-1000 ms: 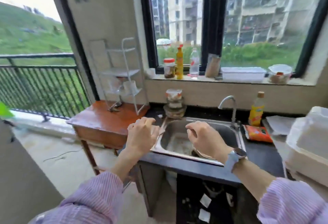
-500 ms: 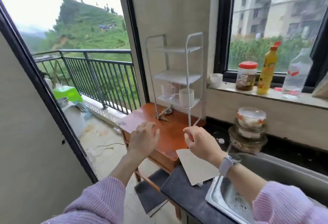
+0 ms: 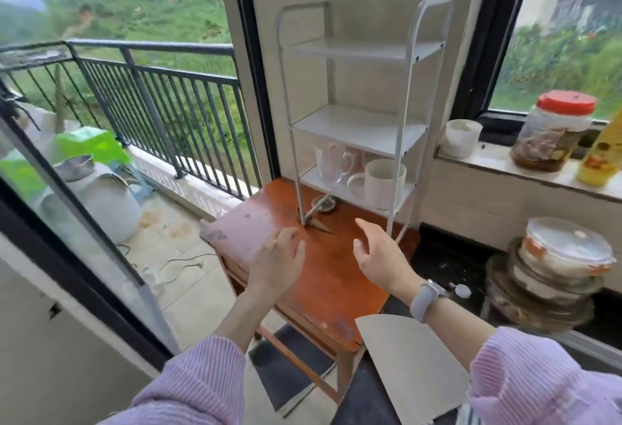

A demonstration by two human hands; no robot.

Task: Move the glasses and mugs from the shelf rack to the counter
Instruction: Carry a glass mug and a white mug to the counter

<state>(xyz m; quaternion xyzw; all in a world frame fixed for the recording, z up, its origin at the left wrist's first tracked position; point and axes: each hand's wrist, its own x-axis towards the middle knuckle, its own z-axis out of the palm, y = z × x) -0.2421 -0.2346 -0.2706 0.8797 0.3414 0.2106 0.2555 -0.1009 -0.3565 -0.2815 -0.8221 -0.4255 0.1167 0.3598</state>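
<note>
A white three-tier shelf rack point(image 3: 356, 128) stands on a small wooden table point(image 3: 323, 276). Its bottom tier holds a clear glass mug point(image 3: 331, 162), a second glass point(image 3: 354, 157) partly hidden behind it, and a white mug point(image 3: 383, 184) at the right. The two upper tiers are bare. My left hand point(image 3: 277, 261) and my right hand point(image 3: 380, 253) hover over the table in front of the rack, both with fingers apart and nothing in them. The dark counter point(image 3: 447, 256) lies to the right of the table.
A white board point(image 3: 407, 367) lies on the counter's near corner. Stacked lidded containers point(image 3: 552, 269) sit on the counter at right. A white cup point(image 3: 461, 138), a red-lidded jar point(image 3: 552, 131) and a yellow bottle point(image 3: 602, 155) stand on the sill. The balcony railing point(image 3: 151, 88) is at left.
My view has swung left from the sink to the shelf rack and come closer. Both hands have moved forward over the wooden table and their fingers have spread.
</note>
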